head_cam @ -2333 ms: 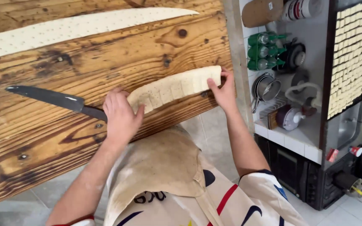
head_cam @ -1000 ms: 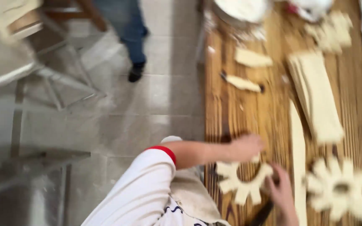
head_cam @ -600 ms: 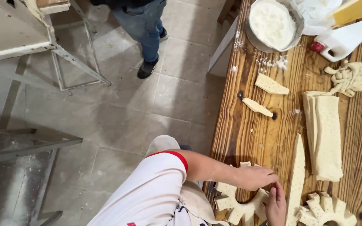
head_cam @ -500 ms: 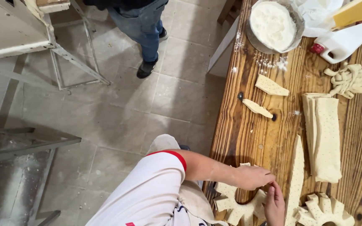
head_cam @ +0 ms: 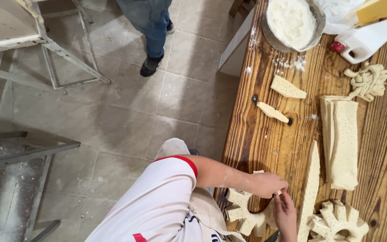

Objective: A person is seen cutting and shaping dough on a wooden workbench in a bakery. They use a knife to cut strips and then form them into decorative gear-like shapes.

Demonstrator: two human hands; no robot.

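A toothed ring of pale dotted dough [head_cam: 246, 214] lies at the near edge of the wooden table [head_cam: 265, 143]. My left hand [head_cam: 267, 183], at the end of a white sleeve with a red cuff, pinches the ring's upper end. Coming up from below, my right hand [head_cam: 285, 214] meets it with fingertips on the same piece of dough. A second toothed dough ring [head_cam: 339, 222] lies to the right of my hands. A long dough strip [head_cam: 311, 188] runs between the two rings.
Further along the table lie a folded dough sheet [head_cam: 342, 143], two dough offcuts [head_cam: 286, 88] [head_cam: 272, 112], a tangle of dough strips [head_cam: 368, 80], a flour bowl [head_cam: 294, 22] and a white jug [head_cam: 368, 38]. Another person's leg and shoe [head_cam: 151, 62] stand on the tiled floor beside a metal frame [head_cam: 68, 67].
The view swung from a board with a knife and a dough strip to the table's edge. In the last half second both hands stay together at the dough ring.
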